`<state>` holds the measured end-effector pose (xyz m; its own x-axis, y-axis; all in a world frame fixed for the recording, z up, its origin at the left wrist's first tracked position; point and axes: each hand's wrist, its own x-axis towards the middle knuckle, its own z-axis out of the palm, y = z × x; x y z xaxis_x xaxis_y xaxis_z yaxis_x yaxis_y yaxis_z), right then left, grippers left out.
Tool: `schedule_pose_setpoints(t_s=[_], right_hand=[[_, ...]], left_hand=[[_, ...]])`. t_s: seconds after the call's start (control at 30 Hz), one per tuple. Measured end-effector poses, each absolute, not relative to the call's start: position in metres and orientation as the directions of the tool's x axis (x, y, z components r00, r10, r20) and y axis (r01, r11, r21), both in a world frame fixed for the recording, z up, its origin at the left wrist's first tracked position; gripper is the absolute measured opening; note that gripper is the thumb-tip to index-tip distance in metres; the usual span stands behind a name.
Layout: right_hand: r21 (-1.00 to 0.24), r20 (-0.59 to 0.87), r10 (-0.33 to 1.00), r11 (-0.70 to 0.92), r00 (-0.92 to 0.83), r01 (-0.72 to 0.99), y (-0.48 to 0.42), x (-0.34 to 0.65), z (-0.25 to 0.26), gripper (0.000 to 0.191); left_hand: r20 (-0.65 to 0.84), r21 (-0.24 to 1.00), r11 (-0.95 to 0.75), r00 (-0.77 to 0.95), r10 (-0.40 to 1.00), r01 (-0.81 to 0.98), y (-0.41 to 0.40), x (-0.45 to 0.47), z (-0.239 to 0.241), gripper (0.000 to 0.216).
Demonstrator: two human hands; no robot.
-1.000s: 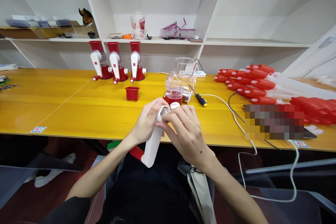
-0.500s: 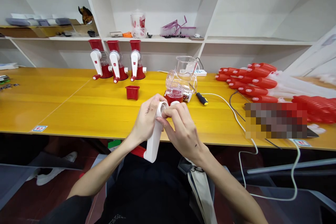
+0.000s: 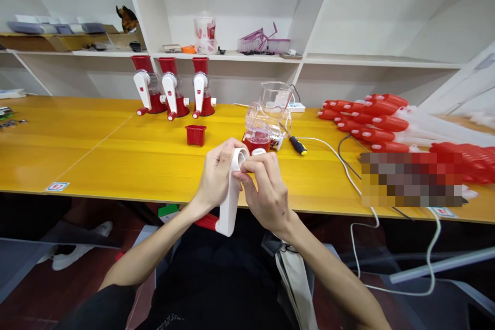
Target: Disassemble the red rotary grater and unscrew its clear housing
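Yellow table (image 3: 147,165) bears grinders (image 3: 169,90), screwdriver (image 3: 298,146) beyond white crank (image 3: 229,203).

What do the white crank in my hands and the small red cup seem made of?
White crank: probably hard plastic, smooth and satin, given its even colour and soft shading. Small red cup: likely moulded plastic, slightly glossy, with a thin flared rim.

White shelving (image 3: 386,60) backs a yellow table (image 3: 135,165) (seamed at left) above reddish floor (image 3: 96,274).

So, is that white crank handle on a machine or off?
Off: the left hand holds the white crank handle, its hollow round end showing at the right hand's fingers.
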<state>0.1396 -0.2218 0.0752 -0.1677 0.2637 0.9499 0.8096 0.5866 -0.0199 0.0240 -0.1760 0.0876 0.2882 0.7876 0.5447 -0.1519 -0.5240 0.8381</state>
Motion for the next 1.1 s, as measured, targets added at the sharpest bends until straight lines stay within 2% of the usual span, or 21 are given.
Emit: schedule_pose_setpoints(t_s=[0.23,0.5,0.73,1.1], right_hand=[[-0.003,0.959,0.229,0.6,-0.168,0.8,-0.222,0.142,0.074,0.008],[0.008,0.976,0.171,0.587,-0.133,0.81,-0.221,0.139,0.069,0.009],[-0.007,0.975,0.182,0.586,-0.124,0.81,-0.221,0.14,0.073,0.023],[-0.02,0.989,0.129,0.612,-0.075,0.791,-0.217,0.136,0.068,0.01]], left_hand=[[0.528,0.849,-0.507,0.219,0.82,-0.149,-0.18,0.025,0.091,0.048],[0.578,0.816,-0.568,0.147,0.803,-0.105,-0.184,0.025,0.089,0.046],[0.601,0.799,-0.584,0.158,0.783,-0.145,-0.184,0.024,0.091,0.043],[0.583,0.812,-0.569,0.159,0.796,-0.131,-0.187,0.027,0.088,0.041]])
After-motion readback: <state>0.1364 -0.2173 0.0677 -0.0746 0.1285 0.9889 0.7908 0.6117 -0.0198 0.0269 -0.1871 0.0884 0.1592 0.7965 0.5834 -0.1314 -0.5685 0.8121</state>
